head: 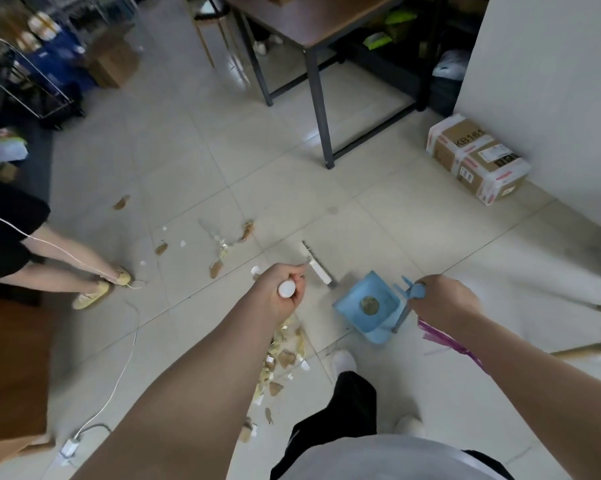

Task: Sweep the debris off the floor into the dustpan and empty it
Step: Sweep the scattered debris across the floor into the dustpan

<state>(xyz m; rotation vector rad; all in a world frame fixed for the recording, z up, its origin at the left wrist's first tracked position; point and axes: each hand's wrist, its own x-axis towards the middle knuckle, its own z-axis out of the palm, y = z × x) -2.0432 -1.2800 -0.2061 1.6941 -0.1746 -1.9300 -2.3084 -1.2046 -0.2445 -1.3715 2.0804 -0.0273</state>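
Most of the debris [285, 355] lay back under the left hand [281, 292] clutching the broom [318, 268]; the right hand [444, 299] gripped the dustpan [368, 306] by its handle, just right of the bristles.

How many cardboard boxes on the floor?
2. A taped box sits against the white wall on the right; a brown box is at the far upper left. Blurred clutter along the left edge may hide more.
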